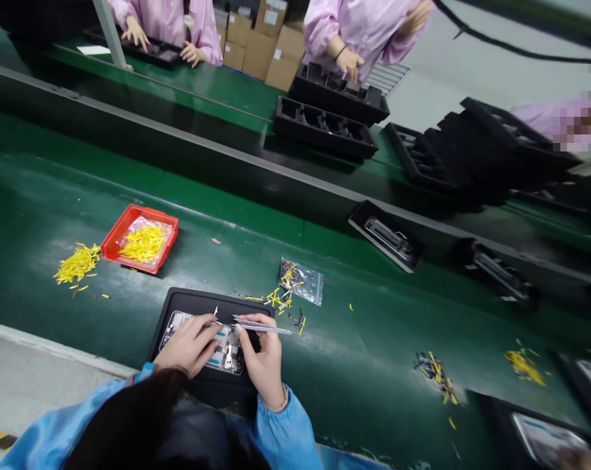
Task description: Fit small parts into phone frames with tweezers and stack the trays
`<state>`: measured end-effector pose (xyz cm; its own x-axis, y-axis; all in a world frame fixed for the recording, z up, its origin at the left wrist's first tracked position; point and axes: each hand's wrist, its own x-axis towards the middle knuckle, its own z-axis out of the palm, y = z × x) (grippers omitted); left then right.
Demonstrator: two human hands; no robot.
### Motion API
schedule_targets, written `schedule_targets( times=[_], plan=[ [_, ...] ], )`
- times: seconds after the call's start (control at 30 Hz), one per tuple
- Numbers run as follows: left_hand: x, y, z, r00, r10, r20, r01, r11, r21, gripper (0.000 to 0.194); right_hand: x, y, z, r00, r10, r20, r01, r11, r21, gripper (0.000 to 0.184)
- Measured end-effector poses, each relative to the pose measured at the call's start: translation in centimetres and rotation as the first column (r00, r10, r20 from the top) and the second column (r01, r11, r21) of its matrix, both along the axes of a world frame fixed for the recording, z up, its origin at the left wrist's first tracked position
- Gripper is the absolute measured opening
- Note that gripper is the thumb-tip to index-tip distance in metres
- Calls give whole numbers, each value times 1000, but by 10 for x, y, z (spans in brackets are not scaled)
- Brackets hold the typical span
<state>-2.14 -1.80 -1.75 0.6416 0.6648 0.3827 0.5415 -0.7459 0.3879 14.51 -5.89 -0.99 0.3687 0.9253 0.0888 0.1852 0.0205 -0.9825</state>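
We see our left hand [185, 346] lying over a smartphone housing [203, 343], with its fingers together on the metal inner surface, and we cannot tell if it clamps any small part there. Our right hand [265, 360] is close beside it, not touching it, and pinches slim steel tweezers [263, 328] between thumb and fingers. The housing lies flat inside a black moulded tray [212, 303] on a smooth green conveyor belt [374, 339]. Near the tray is a clear plastic bag [300, 282] with small black and yellow pieces, and more thin yellow strips are scattered on the belt beside it. Further left, a shallow red plastic tray [139, 238] holds a soft heap of yellow strips [146, 243], and another loose heap [77, 264] lies just beside it. Our blue sleeve [286, 424] has a shiny, thin fabric.
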Motion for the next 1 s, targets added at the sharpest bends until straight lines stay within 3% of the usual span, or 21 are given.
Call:
schedule_targets(
  times=[0.07, 0.17, 0.37, 0.73, 1.0],
  plan=[
    [-2, 6, -2, 1000, 9, 14, -8, 995, -98, 23, 1, 0, -1, 999, 23, 23, -23, 1000, 18, 12],
    [-1, 14, -6, 1000, 13, 9, -11, 990, -143, 20, 1, -1, -2, 997, 57, 43, -57, 998, 12, 11],
    [2, 18, -3, 1000, 22, 5, -21, 996, -91, 25, 0, -1, -3, 993, 96, 71, -97, 995, 5, 10],
    [-2, 20, -4, 1000, 11, 5, -10, 993, -118, 24, -3, 0, 4, 985, 145, 95, -155, 983, 100, 10],
    [-4, 19, -3, 1000, 17, 18, -14, 991, -135, 18, -5, 2, 4, 979, 151, 141, -165, 981, 98, 10]
  ],
)
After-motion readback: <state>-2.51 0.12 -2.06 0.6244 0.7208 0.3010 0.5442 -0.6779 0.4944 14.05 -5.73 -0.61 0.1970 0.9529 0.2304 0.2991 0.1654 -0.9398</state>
